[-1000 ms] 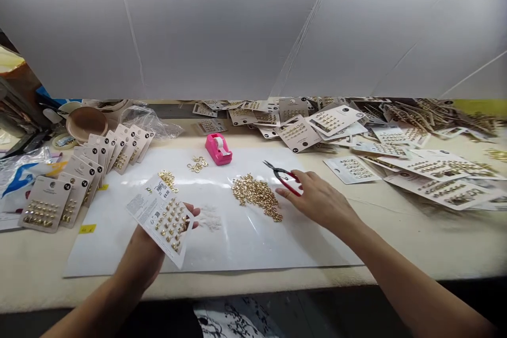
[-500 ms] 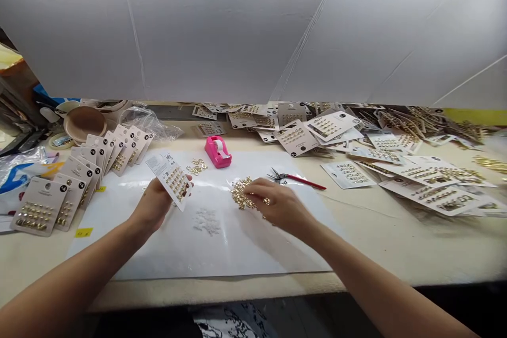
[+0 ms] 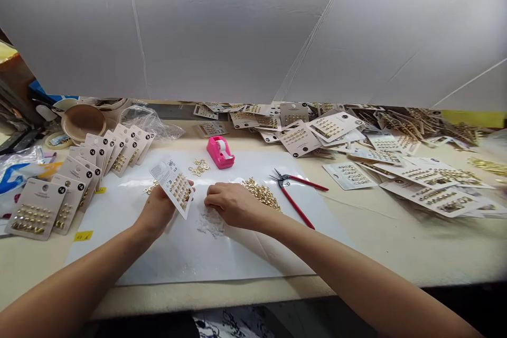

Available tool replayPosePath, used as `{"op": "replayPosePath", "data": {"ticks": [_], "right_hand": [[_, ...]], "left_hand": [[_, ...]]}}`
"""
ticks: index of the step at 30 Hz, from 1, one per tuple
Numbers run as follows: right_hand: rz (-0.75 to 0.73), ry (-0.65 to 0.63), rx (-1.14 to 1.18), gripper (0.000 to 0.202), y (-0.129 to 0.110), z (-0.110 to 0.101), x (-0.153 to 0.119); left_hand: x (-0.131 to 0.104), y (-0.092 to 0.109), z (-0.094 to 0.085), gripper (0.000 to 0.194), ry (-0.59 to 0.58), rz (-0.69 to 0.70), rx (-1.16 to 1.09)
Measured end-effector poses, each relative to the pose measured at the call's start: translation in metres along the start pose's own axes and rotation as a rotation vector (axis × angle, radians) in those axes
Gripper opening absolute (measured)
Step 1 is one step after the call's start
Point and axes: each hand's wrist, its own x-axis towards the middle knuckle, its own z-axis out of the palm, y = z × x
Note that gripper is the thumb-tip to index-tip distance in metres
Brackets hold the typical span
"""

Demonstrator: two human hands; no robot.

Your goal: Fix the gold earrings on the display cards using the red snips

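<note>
Head view, and both bare forearms come in from the bottom edge and meet at centre frame over a white sheet (image 3: pixel 222 259) spread on the cream worktop (image 3: pixel 396 243). Left hand (image 3: pixel 158 210), just left of centre, has its fingers clamped on an earring card (image 3: pixel 173 186), held tilted with its rows of gold studs facing up. Right hand (image 3: pixel 232 203), just beside it at centre, rests knuckles-up on the sheet with fingers curled together; whether they pinch anything I cannot tell. Under that hand's near edge lies a small heap of clear earring backs (image 3: pixel 210 222). Right behind the knuckles sits a pile of gold earrings (image 3: pixel 263 193), touching the sheet. To the right of the pile, red-handled snips (image 3: pixel 295 190) lie open on the sheet, apart from the hand. Further back, a pink tape dispenser (image 3: pixel 221 151) stands at the sheet's far edge, a small cluster of gold rings (image 3: pixel 199 167) just left of it. Over at middle left, a fanned row of filled cards (image 3: pixel 99 156) overlaps across the worktop, with a tan bowl (image 3: pixel 83 120) and a crumpled clear bag (image 3: pixel 148 119) behind. Across the upper right, a loose heap of earring cards (image 3: pixel 376 140) sprawls to the frame edge. Behind everything, a white board backdrop (image 3: pixel 253 26).
</note>
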Motion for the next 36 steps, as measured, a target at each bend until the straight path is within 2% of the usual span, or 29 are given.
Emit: {"op": "replayPosePath", "data": {"ticks": [4, 6, 9, 13, 16, 19, 24, 28, 31, 36], "right_hand": [[-0.007, -0.035, -0.044, 0.016, -0.001, -0.001, 0.002], [0.021, -0.001, -0.03, 0.013, 0.0, 0.001, 0.001], [0.09, 0.125, 0.13, 0.011, 0.0, 0.0, -0.001], [0.22, 0.377, 0.531, 0.008, -0.011, -0.008, 0.0], [0.248, 0.478, 0.616, 0.008, -0.022, -0.011, 0.003], [0.214, 0.429, 0.466, 0.008, -0.024, -0.007, 0.003], [0.238, 0.205, 0.11, 0.011, -0.015, 0.005, -0.003], [0.249, 0.079, -0.05, 0.012, -0.01, 0.011, -0.005], [0.252, 0.043, -0.079, 0.016, -0.006, 0.013, -0.005], [0.217, 0.054, 0.063, 0.012, 0.003, 0.015, -0.009]], "left_hand": [[-0.001, 0.001, 0.001, 0.029, 0.011, 0.003, -0.008], [-0.002, 0.003, 0.003, 0.031, 0.017, -0.001, -0.012], [-0.004, 0.005, 0.005, 0.031, 0.013, -0.029, -0.04], [-0.005, 0.007, 0.008, 0.028, -0.02, -0.083, -0.081], [-0.006, 0.007, 0.009, 0.028, -0.053, -0.09, -0.119], [-0.005, 0.006, 0.009, 0.029, -0.039, -0.087, -0.121], [-0.004, 0.001, 0.006, 0.029, -0.005, -0.106, -0.149], [-0.003, -0.004, 0.004, 0.027, -0.027, -0.11, -0.146], [-0.003, -0.005, 0.005, 0.026, -0.022, -0.111, -0.14], [-0.004, -0.002, 0.007, 0.026, 0.002, -0.121, -0.108]]}}
